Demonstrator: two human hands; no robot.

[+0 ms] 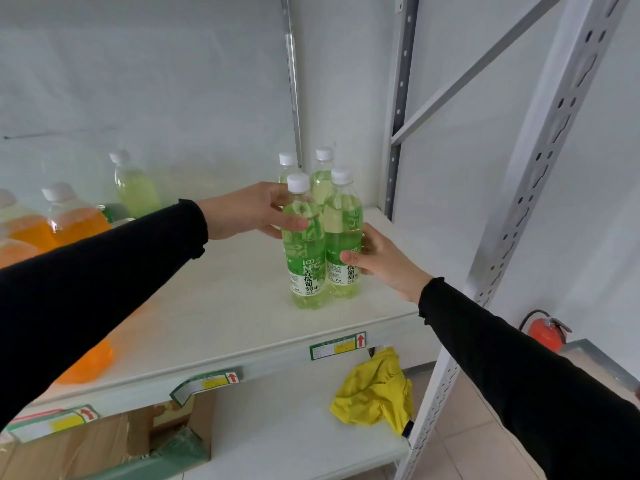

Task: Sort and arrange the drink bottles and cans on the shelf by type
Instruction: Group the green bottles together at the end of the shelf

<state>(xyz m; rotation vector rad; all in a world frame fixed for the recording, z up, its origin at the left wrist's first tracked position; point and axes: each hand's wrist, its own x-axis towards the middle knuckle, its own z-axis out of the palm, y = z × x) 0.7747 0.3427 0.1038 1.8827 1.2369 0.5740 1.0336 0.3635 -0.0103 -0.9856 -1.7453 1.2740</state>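
Several green grape-drink bottles with white caps stand grouped at the right end of the white shelf (221, 313). My left hand (249, 213) grips the front-left green bottle (304, 251) around its upper body. My right hand (384, 265) wraps the front-right green bottle (343, 237) at its label. Two more green bottles (322, 174) stand behind them. At the left, orange drink bottles (74, 216) stand partly hidden by my left sleeve, with a pale green bottle (133, 188) behind and a green can (114, 213) barely showing.
A grey slotted upright (540, 161) frames the shelf's right side. On the lower shelf lie a crumpled yellow cloth (377, 389) and an open cardboard box (104, 441). A red fire extinguisher (547, 332) stands on the floor at the right.
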